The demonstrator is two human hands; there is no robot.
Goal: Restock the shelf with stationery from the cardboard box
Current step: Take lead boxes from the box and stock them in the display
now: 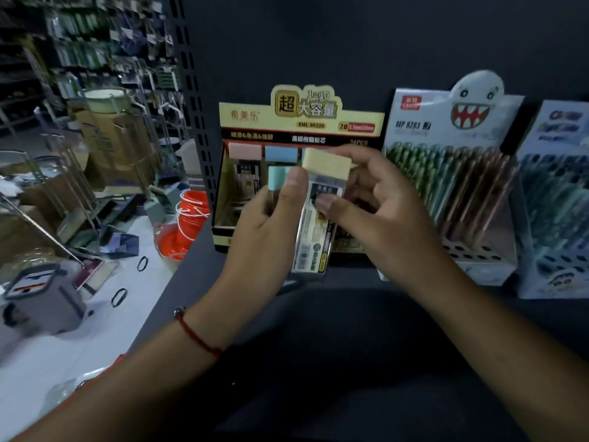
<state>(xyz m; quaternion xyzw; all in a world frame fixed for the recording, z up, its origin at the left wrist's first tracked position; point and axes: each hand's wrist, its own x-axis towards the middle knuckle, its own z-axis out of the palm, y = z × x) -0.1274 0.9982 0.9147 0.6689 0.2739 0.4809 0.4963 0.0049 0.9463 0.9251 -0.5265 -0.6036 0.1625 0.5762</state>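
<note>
Left hand (271,215): we grip a teal-capped case (278,183), fingers curled round it, thumb pressed on its front, right before the display box.
Right hand (379,202): we pinch a yellow-capped case (318,215), thumb on its label, fingers curled behind, touching the teal one's side.
Display box (301,129): it stands on the dark shelf (334,330); pink and blue caps line up inside, behind our hands.
Pen box (452,173): just right of the display box, a ghost face on top.
Bucket (191,215): orange, on the floor left of the display box.
</note>
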